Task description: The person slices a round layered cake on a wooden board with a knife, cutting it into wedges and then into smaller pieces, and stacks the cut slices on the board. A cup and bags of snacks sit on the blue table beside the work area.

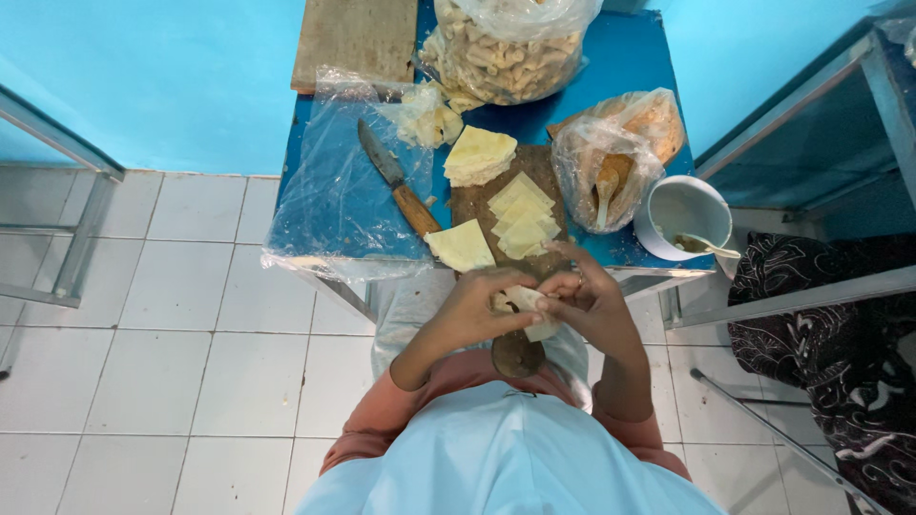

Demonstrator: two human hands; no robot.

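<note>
Both hands, left point(472, 310) and right point(592, 300), pinch one dough sheet point(525, 303) off the table's point(625, 57) near edge, beyond one knife point(396, 179), one cup point(682, 215) and two bags point(506, 43).

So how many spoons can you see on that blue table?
2. A wooden spoon stands inside the clear plastic bag right of the cutting board. A pale spoon rests in the white bowl near the table's right edge. Others may be hidden in the bags.

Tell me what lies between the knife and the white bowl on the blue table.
In the head view, between the knife and the white bowl lie the brown cutting board with pale dough squares and a plastic bag holding a wooden spoon.
</note>
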